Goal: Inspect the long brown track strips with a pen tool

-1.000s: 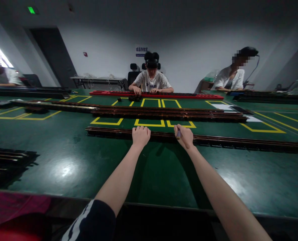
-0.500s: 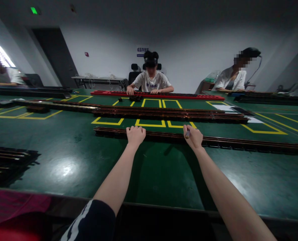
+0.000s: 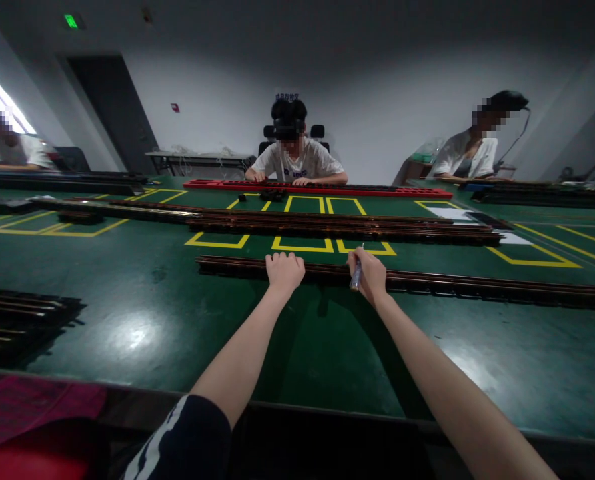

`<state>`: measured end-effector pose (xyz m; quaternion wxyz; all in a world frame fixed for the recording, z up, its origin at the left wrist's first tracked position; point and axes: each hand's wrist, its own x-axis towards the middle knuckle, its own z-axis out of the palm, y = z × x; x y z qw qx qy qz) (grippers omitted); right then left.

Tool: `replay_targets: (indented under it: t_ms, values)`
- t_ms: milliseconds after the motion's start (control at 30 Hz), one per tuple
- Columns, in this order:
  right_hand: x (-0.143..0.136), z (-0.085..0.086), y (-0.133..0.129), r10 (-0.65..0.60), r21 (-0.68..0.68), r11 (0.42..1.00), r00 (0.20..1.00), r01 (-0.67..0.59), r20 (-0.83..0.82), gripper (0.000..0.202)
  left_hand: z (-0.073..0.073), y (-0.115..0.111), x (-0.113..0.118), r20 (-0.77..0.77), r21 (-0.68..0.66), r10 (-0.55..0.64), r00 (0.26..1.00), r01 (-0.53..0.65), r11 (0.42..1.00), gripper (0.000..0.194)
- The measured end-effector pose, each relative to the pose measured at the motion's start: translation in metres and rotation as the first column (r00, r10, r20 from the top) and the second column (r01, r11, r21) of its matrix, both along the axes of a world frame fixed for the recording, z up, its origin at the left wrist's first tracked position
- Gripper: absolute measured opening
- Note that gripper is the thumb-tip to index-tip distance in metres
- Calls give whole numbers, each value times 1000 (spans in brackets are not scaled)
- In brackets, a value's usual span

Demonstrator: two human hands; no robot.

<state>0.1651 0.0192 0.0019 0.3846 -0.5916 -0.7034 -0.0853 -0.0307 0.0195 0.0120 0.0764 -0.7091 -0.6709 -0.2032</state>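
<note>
Pinching a tool [image 3: 356,275] in the right grip [image 3: 372,276], curling the left grip [image 3: 285,272] over the strip [image 3: 427,283] near the far stack [image 3: 347,228], unclear if clasping. Perhaps risking a skid through loose left steadying.

A broad, glossy green table [image 3: 142,287], six o'clock at its near edge, yellow tape outlines [image 3: 302,249] across the far half! A slim, dark, coppery-edged bar [image 3: 477,287] crosses the middle towards three. Stacked dark bars with shiny edges [image 3: 22,317] lie near nine. At twelve run long brown strips [image 3: 327,227], beyond them a straight red rail [image 3: 327,189]. White paper sheets [image 3: 447,213] at one-thirty, long black rails [image 3: 52,182] at ten!
</note>
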Motion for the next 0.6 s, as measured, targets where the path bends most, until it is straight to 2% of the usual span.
replay_targets:
  t_ms: [100, 267, 600]
  values:
    - [-13, -2, -3, 81, -26, 996, 995, -80, 62, 33, 1, -4, 8, -1, -2, 3, 1000, -3, 1000, 51]
    - [-13, -2, -2, 20, -86, 996, 988, -7, 153, 33, 1, -7, 15, 8, -4, -4, 1000, 5, 1000, 50]
    - [-3, 6, -1, -5, -161, 987, 992, 25, 125, 32, 1, -7, 17, 6, 16, -70, 998, 70, 997, 53]
